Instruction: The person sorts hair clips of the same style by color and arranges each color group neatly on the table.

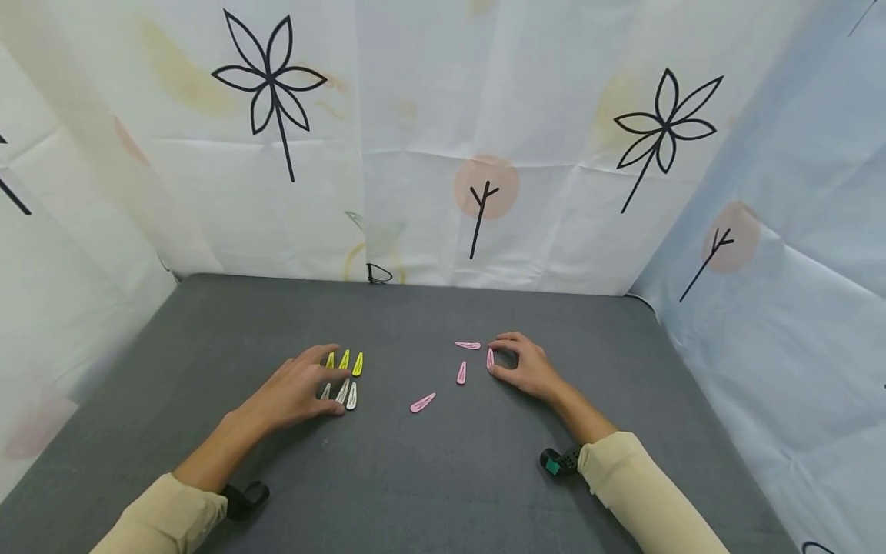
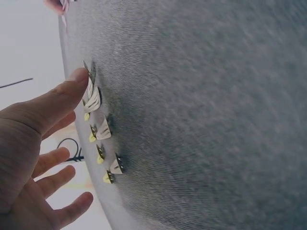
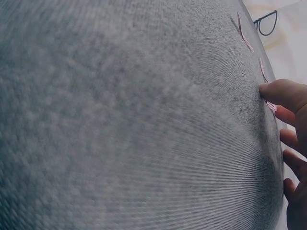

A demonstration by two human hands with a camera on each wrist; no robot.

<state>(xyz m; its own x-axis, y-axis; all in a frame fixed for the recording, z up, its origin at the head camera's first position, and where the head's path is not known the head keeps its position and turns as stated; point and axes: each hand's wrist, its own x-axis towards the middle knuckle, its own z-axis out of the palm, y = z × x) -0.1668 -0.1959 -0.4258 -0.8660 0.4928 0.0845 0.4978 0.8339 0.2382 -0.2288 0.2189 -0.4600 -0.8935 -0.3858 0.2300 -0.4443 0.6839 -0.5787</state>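
My left hand (image 1: 299, 388) hovers over two rows of snap hair clips, its fingers spread and hiding part of them. Yellow hair clips (image 1: 358, 364) form the far row, and white hair clips (image 1: 351, 395) the near one. In the left wrist view the thumb tip overlaps a white hair clip (image 2: 93, 101), while the other fingers reach out loosely. To the right, my right hand (image 1: 527, 371) pinches a pink hair clip (image 1: 490, 358) lengthwise between thumb and index finger, low at the table. Its remaining fingers extend beyond the clip in the right wrist view.
Three more pink hair clips lie loose between the hands: one lying sideways (image 1: 467, 345), one pointing away (image 1: 461, 373) and one slanted nearer (image 1: 423, 402). The dark grey table (image 1: 415, 477) is bounded by a patterned white curtain (image 1: 415, 154) behind and at both sides.
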